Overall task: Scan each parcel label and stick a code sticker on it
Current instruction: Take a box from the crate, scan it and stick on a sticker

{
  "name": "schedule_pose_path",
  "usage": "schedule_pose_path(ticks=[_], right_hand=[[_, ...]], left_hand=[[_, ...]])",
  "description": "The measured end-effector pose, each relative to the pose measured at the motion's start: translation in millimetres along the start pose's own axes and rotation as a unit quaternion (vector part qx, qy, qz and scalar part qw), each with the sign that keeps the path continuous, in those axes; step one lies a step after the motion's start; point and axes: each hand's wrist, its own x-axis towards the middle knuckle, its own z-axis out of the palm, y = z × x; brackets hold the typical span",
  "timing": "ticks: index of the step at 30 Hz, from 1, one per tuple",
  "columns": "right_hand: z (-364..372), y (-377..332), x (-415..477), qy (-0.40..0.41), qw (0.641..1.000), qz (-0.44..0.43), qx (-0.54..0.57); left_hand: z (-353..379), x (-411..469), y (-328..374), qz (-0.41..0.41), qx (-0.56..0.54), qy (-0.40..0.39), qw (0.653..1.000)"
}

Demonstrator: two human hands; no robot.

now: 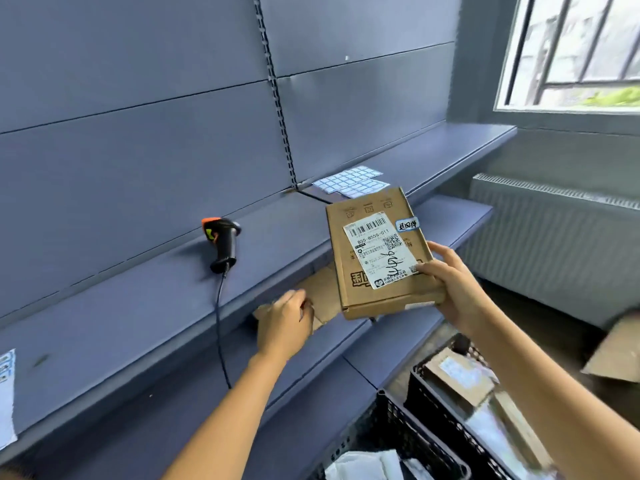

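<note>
**A:** Fingers (441, 250) of the right hand (453, 285) clamp the box (381, 299) at its lower right corner, thumb (425, 269) on the label (379, 249), right of the frame's centre.

**B:** And the left hand (284, 323)?

**A:** It is at a cardboard piece (322, 287) under the shelf (138, 306). Its fingers are hidden, so I cannot tell.

**B:** I'd keep that thumb off the barcode (369, 226) and the label tilted toward the scanner (223, 244), left of centre. The stickers (349, 181) lie just above the box.
</note>
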Motion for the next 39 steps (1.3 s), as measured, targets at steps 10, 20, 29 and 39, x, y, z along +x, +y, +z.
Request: schedule_pose_path(ticks=[10, 20, 29, 39], right_hand=[[-88, -5, -100, 0.181, 0.981, -0.046, 0.051], [-137, 25, -196, 0.293, 0.949, -0.062, 0.095], [-231, 0, -227, 0.317, 0.941, -0.068, 0.099], [-366, -41, -242, 0.313, 0.945, -0.04, 0.085]], left_hand=[[46, -9, 87, 0.157, -0.02, -0.152, 0.976], [89, -78, 155, 0.236, -0.05, -0.27, 0.932], [136, -89, 250, 0.238, -0.056, -0.285, 0.927], [209, -118, 370, 0.23, -0.061, -0.312, 0.92]])
